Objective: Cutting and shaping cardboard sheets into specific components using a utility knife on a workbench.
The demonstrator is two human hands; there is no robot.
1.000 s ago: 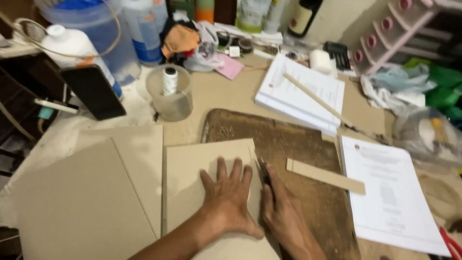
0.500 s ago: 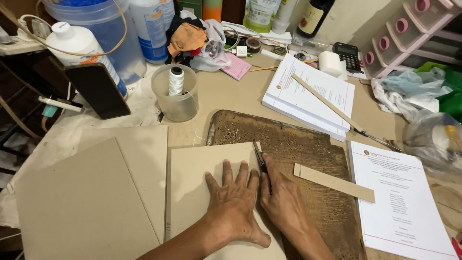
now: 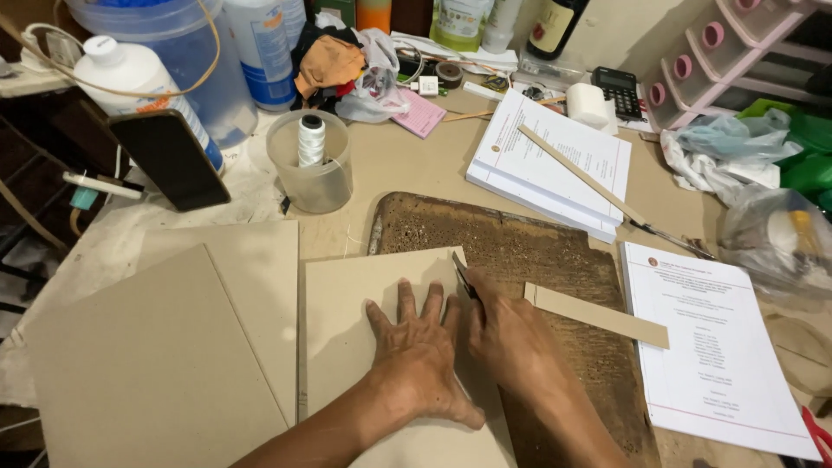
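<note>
cluttered table, left hand flat on cardboard, right hand gripping knife

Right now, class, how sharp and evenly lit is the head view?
Head view: sharp across the left hand, right hand and cardboard sheet; soft even light, faint shadows under the hands; straight edges bow slightly near the corners; no glare on the printed pages.

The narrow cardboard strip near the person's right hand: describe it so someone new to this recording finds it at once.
Start at the dark, scarred cutting board in the middle of the table. The cardboard strip lies on the board's right part, just right of the right hand and apart from it, slanting down toward the white printed sheets. Unlike the wide cardboard sheets, it is short and narrow.
</note>
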